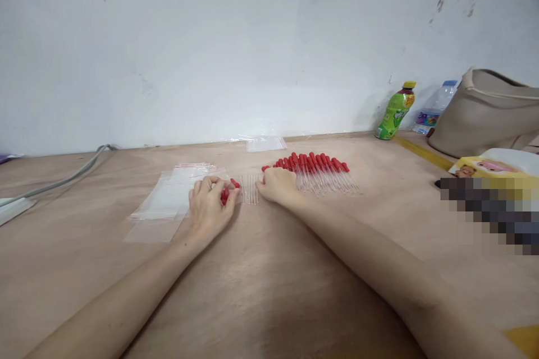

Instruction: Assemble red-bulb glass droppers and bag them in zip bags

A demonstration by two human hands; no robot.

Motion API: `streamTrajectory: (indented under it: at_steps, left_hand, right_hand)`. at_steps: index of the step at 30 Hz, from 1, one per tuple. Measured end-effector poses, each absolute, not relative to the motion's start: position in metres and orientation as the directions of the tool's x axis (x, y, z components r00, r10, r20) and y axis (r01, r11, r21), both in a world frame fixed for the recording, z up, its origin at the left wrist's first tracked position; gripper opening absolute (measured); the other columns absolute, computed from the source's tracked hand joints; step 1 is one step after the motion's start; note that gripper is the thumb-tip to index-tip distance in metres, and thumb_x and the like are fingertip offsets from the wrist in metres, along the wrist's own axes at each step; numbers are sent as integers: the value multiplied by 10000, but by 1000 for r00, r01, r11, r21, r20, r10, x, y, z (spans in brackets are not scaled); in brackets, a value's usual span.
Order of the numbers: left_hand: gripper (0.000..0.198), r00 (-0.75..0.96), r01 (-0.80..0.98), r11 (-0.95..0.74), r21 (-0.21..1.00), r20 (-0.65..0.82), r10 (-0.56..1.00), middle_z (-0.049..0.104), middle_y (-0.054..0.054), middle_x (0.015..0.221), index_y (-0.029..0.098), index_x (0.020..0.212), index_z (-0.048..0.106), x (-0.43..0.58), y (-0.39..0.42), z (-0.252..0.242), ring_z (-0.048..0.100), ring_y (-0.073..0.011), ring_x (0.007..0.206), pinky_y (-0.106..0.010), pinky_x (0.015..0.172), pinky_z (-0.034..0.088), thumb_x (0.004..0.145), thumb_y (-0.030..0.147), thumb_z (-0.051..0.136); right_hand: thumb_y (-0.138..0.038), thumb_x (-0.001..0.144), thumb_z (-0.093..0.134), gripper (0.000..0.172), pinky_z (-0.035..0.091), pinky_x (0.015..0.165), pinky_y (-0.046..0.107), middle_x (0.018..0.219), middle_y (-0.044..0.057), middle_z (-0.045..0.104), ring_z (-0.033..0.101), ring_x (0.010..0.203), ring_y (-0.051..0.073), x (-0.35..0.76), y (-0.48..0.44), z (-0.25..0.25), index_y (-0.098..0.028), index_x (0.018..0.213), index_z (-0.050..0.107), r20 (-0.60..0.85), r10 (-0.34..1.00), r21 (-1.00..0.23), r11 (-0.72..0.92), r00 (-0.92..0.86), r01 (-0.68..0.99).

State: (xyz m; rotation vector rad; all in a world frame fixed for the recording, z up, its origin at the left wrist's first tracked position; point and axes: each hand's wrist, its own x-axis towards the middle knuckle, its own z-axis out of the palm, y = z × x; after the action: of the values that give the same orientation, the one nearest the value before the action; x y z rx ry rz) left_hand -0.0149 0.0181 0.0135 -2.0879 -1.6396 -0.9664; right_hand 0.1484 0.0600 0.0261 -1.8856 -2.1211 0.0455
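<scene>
My left hand (210,205) is curled, with red rubber dropper bulbs (224,196) showing between its thumb and fingers. Another red bulb (234,183) lies just past its fingertips. Several thin glass tubes (251,189) lie side by side on the table between my hands. My right hand (278,183) is closed at the right edge of these tubes; whatever its fingers grip is hidden. Behind and right of it, many droppers (322,171) with red bulbs and clear stems lie in a fanned row, bulbs toward the wall.
Clear zip bags (168,193) lie overlapping left of my left hand, and another bag (265,144) lies by the wall. A grey cable (80,171) runs at left. A green drink bottle (396,112), a water bottle (435,107), a beige bag (484,115) and a yellow-white packet (509,165) stand at right.
</scene>
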Motion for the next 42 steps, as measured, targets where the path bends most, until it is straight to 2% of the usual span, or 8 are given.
streamTrajectory:
  at_steps: [6, 11, 20, 24, 28, 32, 37, 42]
  left_hand:
    - [361, -18, 987, -44, 152, 386, 923, 581, -111, 871, 218, 705, 669, -27, 51, 41, 450, -321, 948, -441, 788, 312, 697, 523, 474]
    - [452, -70, 994, 65, 87, 57, 996, 598, -118, 553, 186, 453, 612, -17, 81, 52, 487, -364, 910, -458, 814, 284, 642, 573, 475]
    - [364, -112, 971, 148, 189, -188, 976, 575, -34, 396, 197, 358, 566, -12, 94, 44, 562, -203, 444, -402, 774, 352, 655, 393, 487]
    - [252, -42, 941, 17, 338, 67, 997, 585, -35, 464, 190, 522, 584, -13, 83, 45, 575, -217, 526, -332, 619, 405, 688, 346, 475]
    - [161, 257, 825, -461, 327, 511, 821, 605, -68, 808, 169, 810, 528, -5, 50, 41, 550, -206, 791, -305, 683, 417, 770, 306, 453]
    - [159, 473, 655, -643, 398, 447, 759, 577, -42, 846, 175, 889, 487, 8, 10, 21, 540, -170, 777, -294, 693, 417, 851, 282, 376]
    - [197, 465, 600, -630, 494, 425, 777, 556, -38, 856, 176, 994, 485, 14, -5, 3, 530, -165, 798, -292, 705, 421, 863, 288, 390]
    - [220, 496, 601, -640, 479, 404, 768, 531, -41, 854, 168, 860, 557, 12, -1, 9, 509, -155, 823, -284, 747, 407, 874, 287, 373]
  right_hand:
    - [-284, 715, 512, 245, 436, 639, 294, 897, 140, 646, 605, 813, 227, 133, 68, 30, -149, 873, 641, 104, 994, -300, 70, -41, 951]
    - [-290, 718, 519, 254, 438, 635, 293, 892, 151, 649, 613, 809, 230, 125, 70, 32, -144, 882, 646, 52, 998, -327, 53, -38, 944]
    - [-309, 795, 404, 272, 405, 615, 310, 895, 149, 633, 595, 819, 250, 137, 56, 35, -139, 891, 594, 136, 989, -354, 106, -61, 929]
    - [-269, 863, 310, 250, 368, 617, 294, 796, 116, 618, 568, 697, 200, 167, 34, 28, -115, 946, 488, 372, 910, -362, 323, -182, 874]
    - [-234, 871, 316, 166, 335, 713, 309, 775, 59, 589, 515, 686, 161, 200, 14, 9, -151, 838, 456, 543, 779, -298, 527, -312, 796]
    - [-203, 862, 337, 136, 342, 718, 291, 810, 47, 574, 497, 740, 154, 220, 2, -4, -162, 838, 465, 585, 745, -333, 580, -319, 744]
    - [-193, 846, 368, 112, 383, 677, 260, 811, 43, 553, 499, 750, 142, 224, 0, -7, -173, 839, 478, 573, 756, -443, 612, -318, 655]
    - [-192, 848, 374, 122, 392, 712, 277, 827, 44, 554, 501, 776, 146, 222, -1, -8, -177, 868, 493, 573, 725, -442, 667, -383, 600]
